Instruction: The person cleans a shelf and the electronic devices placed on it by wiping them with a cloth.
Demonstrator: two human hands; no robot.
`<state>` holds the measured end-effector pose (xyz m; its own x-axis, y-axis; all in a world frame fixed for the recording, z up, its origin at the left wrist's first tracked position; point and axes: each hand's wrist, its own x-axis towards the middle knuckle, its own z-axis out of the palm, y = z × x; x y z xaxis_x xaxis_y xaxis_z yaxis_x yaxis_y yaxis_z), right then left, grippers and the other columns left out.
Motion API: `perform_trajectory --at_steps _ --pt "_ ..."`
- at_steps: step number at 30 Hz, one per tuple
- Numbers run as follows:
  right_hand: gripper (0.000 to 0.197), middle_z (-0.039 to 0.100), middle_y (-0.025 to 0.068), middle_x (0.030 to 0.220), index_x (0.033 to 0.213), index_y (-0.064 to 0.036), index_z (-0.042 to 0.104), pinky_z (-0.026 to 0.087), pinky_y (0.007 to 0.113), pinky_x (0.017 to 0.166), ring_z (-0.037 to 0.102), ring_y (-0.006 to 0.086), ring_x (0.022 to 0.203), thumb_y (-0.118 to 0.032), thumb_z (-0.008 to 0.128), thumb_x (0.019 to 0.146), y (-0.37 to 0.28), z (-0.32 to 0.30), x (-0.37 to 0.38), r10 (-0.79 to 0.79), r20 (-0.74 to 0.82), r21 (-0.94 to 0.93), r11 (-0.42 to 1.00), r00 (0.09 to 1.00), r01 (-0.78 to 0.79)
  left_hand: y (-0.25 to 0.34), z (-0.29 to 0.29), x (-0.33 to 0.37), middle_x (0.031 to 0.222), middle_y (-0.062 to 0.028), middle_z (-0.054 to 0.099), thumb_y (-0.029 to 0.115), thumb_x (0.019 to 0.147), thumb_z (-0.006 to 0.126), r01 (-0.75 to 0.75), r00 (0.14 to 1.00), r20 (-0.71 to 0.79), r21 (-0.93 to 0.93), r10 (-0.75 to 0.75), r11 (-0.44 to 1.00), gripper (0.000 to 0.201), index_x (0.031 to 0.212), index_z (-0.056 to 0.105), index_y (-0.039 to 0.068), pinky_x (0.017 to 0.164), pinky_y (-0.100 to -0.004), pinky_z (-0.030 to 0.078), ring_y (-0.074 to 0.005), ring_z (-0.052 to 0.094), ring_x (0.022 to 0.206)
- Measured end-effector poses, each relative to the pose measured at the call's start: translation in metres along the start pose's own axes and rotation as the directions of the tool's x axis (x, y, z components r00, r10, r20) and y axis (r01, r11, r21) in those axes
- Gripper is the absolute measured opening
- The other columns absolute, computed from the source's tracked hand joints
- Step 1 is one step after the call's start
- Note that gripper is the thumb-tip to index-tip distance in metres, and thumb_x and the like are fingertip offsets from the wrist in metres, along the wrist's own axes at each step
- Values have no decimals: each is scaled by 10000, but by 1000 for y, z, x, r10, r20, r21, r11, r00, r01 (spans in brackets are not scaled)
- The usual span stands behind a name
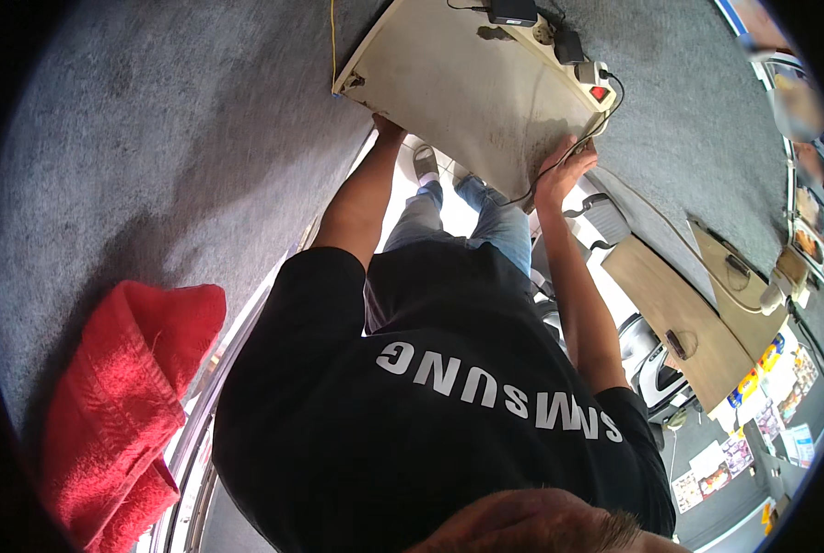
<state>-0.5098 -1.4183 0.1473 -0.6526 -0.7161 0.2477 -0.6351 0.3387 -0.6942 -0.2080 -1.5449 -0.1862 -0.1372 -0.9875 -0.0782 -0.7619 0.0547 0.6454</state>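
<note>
A dirty beige panel (458,88) is held up in front of me, above my jeans and shoes. My left hand (386,126) grips its lower left edge, with the fingers hidden behind the panel. My right hand (564,170) clasps the lower right edge, thumb and fingers spread on the panel's face, beside a thin black cable (559,157). A cream power strip (568,51) with a red switch (600,92) lies along the panel's far edge, with a black adapter (513,11) plugged in near it.
Grey carpeted surfaces (154,138) rise on both sides. A red towel (117,405) lies at the left. Two more beige panels (679,313) lean at the right, above a white appliance (656,373). A yellow wire (333,37) hangs by the panel's left corner. White floor shows below.
</note>
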Motion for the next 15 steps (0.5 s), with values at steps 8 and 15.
perform_trajectory --at_steps 8,15 --pt "489 459 289 1154 1342 109 393 333 493 987 427 402 1100 -294 454 1072 23 -15 0 65 -47 -45 997 997 -67 99 53 -74 1542 -85 423 539 997 346 105 990 141 -826 23 553 654 1522 373 151 1152 -518 314 -334 360 1426" --pt "498 468 322 1148 1341 130 397 344 499 969 447 429 1086 -270 474 1055 31 -20 0 51 -59 -87 995 997 -56 181 49 -116 1441 -82 552 468 934 500 -306 883 454 359 122 881 552 1396 548 168 1094 -471 408 -287 490 1353"
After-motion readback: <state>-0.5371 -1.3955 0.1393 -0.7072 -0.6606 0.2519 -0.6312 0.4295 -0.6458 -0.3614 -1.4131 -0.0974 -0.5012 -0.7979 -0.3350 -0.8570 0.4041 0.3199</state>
